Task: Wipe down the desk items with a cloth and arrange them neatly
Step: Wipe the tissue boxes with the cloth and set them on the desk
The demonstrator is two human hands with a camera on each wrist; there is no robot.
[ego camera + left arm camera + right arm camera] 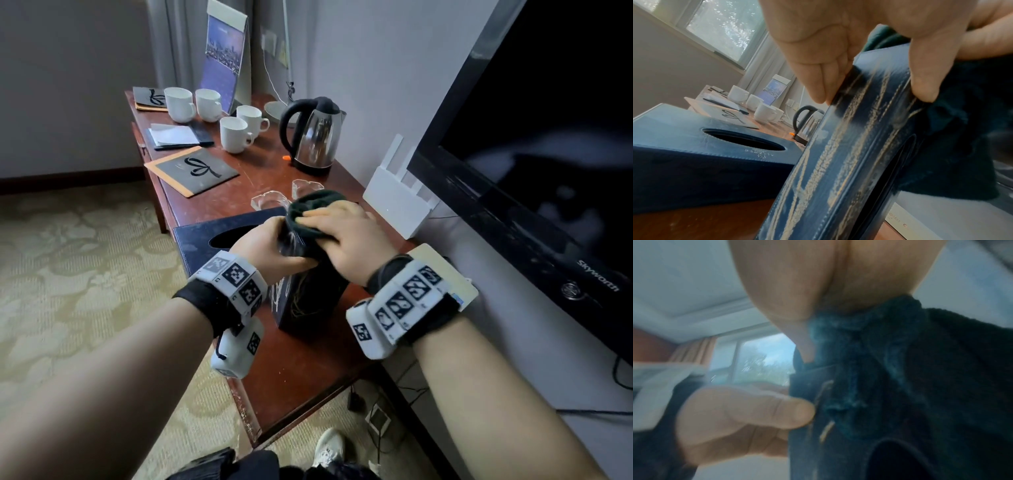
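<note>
Dark green terry cloth (pixel 317 209) is bunched under the right hand (pixel 346 240), whose fingers curl over it and press it onto the top of a small navy box (pixel 305 301) with gold markings. The box stands on end at the centre of the head view, near the front edge of the red-brown wooden worktop (pixel 298 370). The left hand (pixel 270 246) pinches the box's upper end, thumb on one face and fingers on the other. Just left of it a larger navy tissue box (pixel 198 236) lies flat, its oval opening dark; what it holds cannot be made out. Bare worktop shows only below the hands, at the lower centre. Higher in the frame stand two glass dishes (pixel 270 202), a steel kettle (pixel 315 137) and four white mugs (pixel 236 133), with dark folders (pixel 191 169) toward the left edge. A white router (pixel 397 202) and a television (pixel 534 154) crowd the right side. The right wrist view is blurred; the small box's upper end is hidden by cloth and fingers.
</note>
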